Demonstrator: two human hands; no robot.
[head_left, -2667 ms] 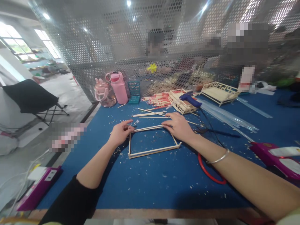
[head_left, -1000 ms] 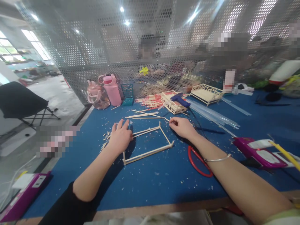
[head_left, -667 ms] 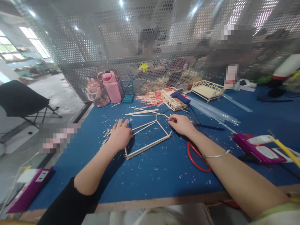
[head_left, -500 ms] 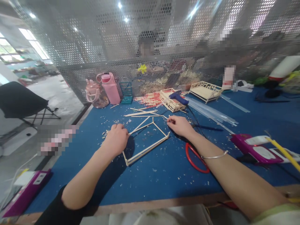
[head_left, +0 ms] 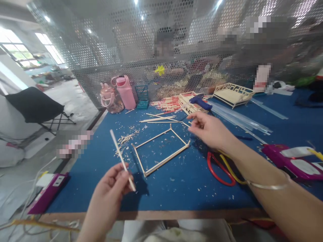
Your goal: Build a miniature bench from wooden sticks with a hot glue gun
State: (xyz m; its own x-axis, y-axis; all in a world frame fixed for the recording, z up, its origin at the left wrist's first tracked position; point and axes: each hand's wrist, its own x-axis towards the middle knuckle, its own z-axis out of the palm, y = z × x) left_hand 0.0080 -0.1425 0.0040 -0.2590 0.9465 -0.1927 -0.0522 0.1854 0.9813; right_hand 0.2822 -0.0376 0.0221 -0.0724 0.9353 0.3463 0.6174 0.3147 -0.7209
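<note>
My left hand [head_left: 111, 190] is raised near the table's front edge and pinches a thin wooden stick [head_left: 122, 159] that slants up to the left. A rectangular frame of wooden sticks [head_left: 161, 148] lies on the blue table [head_left: 176, 188], just beyond that hand. My right hand [head_left: 210, 129] hovers above the frame's far right corner, fingers curled; whether they hold anything is unclear. Loose wooden sticks [head_left: 161, 119] lie beyond the frame.
Red-handled scissors [head_left: 219, 168] lie by my right forearm. A blue glue gun [head_left: 200, 102] rests on a small wooden model [head_left: 188, 104]; another model [head_left: 233, 94] stands farther right. Pink bottles [head_left: 127, 92] stand at the mesh screen [head_left: 113, 50]. Purple boxes [head_left: 292, 161] lie at right, people sit behind the screen.
My left hand has come off the frame and lifted a single stick toward me. My right hand has risen off the table. The frame now has one stick fewer on its far side.
</note>
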